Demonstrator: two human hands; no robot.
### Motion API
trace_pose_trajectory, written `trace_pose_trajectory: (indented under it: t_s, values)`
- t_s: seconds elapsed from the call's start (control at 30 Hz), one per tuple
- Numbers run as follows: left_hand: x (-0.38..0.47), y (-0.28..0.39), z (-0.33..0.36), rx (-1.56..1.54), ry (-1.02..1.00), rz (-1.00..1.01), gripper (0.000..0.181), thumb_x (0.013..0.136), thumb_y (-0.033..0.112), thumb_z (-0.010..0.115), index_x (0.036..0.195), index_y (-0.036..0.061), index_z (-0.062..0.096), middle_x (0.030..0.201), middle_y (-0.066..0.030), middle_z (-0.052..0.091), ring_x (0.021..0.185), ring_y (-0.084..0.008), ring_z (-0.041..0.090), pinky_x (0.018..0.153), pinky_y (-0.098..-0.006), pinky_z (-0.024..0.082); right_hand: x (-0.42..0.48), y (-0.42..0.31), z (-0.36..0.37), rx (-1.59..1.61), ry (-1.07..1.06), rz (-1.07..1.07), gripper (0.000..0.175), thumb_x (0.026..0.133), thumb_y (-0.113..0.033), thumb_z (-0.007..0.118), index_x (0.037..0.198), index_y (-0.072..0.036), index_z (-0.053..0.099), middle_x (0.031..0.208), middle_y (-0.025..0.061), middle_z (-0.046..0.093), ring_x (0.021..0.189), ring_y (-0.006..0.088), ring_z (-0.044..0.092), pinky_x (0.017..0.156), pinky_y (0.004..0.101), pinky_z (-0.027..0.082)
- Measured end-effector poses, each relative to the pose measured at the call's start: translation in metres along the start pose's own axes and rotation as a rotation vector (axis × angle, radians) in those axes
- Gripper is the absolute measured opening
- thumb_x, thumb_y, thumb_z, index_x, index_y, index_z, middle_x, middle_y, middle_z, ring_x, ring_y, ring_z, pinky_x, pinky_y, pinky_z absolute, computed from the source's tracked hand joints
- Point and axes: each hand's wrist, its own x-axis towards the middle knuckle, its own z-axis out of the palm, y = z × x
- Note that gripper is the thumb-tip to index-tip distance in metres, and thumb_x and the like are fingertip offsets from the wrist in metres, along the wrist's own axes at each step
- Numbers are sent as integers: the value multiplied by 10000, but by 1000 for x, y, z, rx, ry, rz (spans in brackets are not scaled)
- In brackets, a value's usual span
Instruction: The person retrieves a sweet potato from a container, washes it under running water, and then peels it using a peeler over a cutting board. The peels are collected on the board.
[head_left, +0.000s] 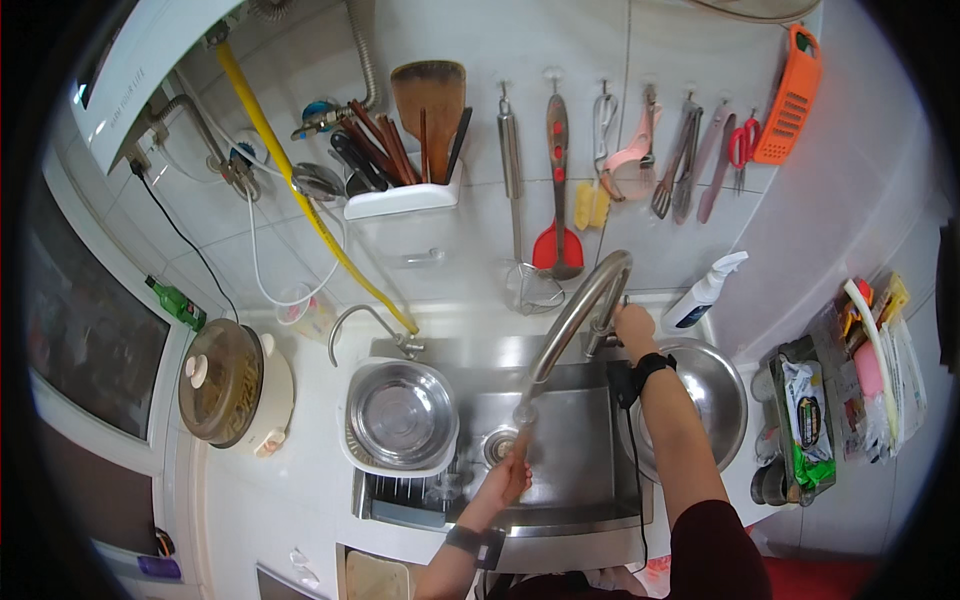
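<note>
My left hand (512, 480) is over the stainless steel sink (570, 450), closed around a slim, brownish object (522, 442) that I cannot clearly make out. Its upper end lies under the spout of the tall kitchen faucet (585, 307). Water seems to run from the spout onto it. My right hand (634, 327) reaches behind the spout and grips the small lever of the faucet (625, 300). Below my left hand's object sits the drain (501, 447). A glass bowl (403, 415) rests in a white basin (352, 450) at the sink's left side.
A large metal bowl (731, 405) stands right of the sink, under my right forearm. Left are a lidded cooker (277, 390) and a small curved tap (364, 309). Behind stands a spray bottle (694, 304). Utensils hang on the wall, including a wire strainer (534, 287).
</note>
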Motion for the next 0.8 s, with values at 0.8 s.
trace_pose_trajectory:
  t_s: [0.8]
  values:
    - [58, 22, 5, 194, 78, 63, 301, 936, 353, 472, 988, 57, 468, 823, -104, 542, 691, -213, 564, 583, -337, 503, -101, -20, -73, 53, -113, -210, 395, 906, -385, 472, 838, -6, 560, 812, 231, 625, 814, 404, 603, 717, 471, 474]
